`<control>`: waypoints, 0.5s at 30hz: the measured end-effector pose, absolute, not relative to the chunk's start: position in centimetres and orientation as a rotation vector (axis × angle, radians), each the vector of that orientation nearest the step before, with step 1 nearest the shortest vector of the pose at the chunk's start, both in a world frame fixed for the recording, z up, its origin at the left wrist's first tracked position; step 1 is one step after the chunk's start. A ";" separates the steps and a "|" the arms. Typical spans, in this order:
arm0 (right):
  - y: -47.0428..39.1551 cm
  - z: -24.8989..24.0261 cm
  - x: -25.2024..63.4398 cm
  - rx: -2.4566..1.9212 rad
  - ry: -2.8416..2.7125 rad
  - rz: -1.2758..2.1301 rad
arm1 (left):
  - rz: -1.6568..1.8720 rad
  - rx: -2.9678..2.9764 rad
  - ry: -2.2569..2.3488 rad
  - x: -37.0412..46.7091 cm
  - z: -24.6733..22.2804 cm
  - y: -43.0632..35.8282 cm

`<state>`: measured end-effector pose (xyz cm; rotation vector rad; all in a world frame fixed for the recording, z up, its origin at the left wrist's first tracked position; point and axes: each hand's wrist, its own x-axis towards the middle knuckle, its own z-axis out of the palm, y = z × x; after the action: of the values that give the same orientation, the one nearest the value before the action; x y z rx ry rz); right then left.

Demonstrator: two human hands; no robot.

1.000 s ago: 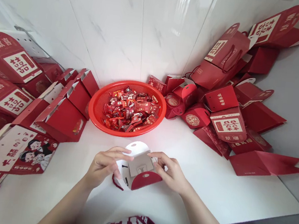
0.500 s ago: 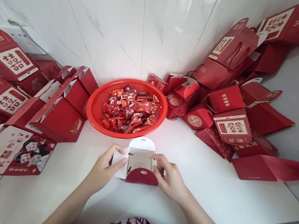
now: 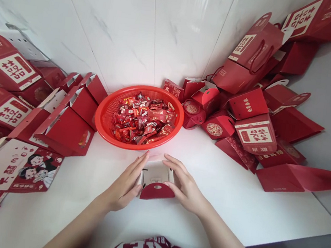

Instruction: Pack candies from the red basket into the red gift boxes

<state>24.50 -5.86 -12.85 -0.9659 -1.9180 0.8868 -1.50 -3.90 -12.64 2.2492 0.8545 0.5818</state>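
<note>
The left hand [image 3: 123, 185] had let go of the white side flap it pinched outward a moment earlier; its fingers lay straight and close together along the small box [image 3: 157, 193]'s left side, thumb apart. The right hand [image 3: 186, 188] had its fingers curved by the right side, thumb near the red flap. The box sat between both sets of fingers on the bench [image 3: 228, 201], sides now flanked, top open. Beyond the fingertips stood a red basket [image 3: 138, 147] of wrapped sweets [image 3: 145, 123].
</note>
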 end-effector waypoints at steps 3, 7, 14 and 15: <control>-5.7 -13.2 24.6 -0.877 -2.018 1.028 | 0.713 2.115 0.768 -0.9 -13.1 -4.0; -5.6 -13.3 25.0 -0.857 -2.119 1.105 | 0.785 1.960 0.719 -0.3 -13.4 -4.1; -6.1 -13.1 24.4 -0.943 -2.086 1.045 | 0.752 1.891 0.751 0.1 -14.9 -4.5; -6.1 -13.4 24.2 -0.949 -2.061 1.039 | 0.767 1.855 0.743 0.2 -15.1 -4.6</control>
<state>24.19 -6.11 -13.37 -0.9495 -2.0609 1.0388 0.20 -4.58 -15.14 1.8548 0.7428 0.7674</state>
